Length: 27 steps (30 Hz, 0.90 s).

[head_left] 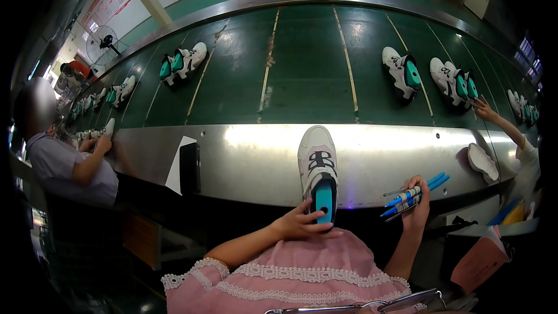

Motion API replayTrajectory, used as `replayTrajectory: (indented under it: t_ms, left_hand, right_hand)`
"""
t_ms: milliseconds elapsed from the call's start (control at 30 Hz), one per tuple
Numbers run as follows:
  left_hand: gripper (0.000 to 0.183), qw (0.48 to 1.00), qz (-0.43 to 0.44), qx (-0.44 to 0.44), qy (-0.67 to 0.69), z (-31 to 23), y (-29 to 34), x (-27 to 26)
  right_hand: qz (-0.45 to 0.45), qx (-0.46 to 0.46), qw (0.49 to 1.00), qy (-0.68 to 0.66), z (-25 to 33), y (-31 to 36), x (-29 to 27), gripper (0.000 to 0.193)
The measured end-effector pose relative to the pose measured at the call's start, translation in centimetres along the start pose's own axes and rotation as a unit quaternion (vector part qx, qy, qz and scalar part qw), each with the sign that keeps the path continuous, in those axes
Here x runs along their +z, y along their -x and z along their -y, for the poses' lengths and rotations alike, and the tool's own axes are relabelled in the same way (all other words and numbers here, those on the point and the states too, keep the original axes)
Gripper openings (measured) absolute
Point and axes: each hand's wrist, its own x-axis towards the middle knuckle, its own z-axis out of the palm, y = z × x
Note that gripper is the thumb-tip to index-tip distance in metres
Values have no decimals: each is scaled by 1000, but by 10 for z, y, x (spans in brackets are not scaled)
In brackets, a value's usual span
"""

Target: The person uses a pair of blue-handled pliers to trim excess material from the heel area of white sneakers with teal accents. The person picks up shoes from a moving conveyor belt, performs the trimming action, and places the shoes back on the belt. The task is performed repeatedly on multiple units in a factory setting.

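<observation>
A white sneaker [318,152] with black trim rests on the steel ledge, toe pointing away from me. A teal shoe last [324,196] fills its opening. My left hand [302,222] is at the heel end, its fingers curled over the last and the back of the shoe. Held out to the right, my right hand [416,209] is closed around a bundle of several blue pens [419,189] and thin metal-looking sticks. Their tips point left toward the sneaker, apart from it.
Beyond the steel ledge [250,145] runs a green conveyor belt [308,64] carrying sneakers, including a single shoe [401,74] and a pair [183,63]. A black phone-like object [189,168] lies left. A co-worker's hand [483,109] touches shoes at right; another person [75,166] sits left.
</observation>
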Motion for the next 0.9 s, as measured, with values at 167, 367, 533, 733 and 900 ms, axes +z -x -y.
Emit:
replayTrajectory:
  t_ms: [167,367,533,733,900]
  left_hand:
    - [57,999,-28,9,33,17,12,10]
    - [91,938,-94,-191,274,48,-55,-47]
    - [92,885,-72,-331,318,60,-117,-111]
    - [85,876,-70,-350,324,57,-133,-105]
    - [85,864,-86,-370,330,54,-133,-102]
  right_hand:
    - [84,10,996,22,21,-7,18,27]
    - [109,-109,961,228,74,-11,68,34]
    - [168,-159,925,301,97,9,116,41]
    - [210,-224,903,301,75,19,131,42]
    - [210,-236,899,304,65,27,138,41]
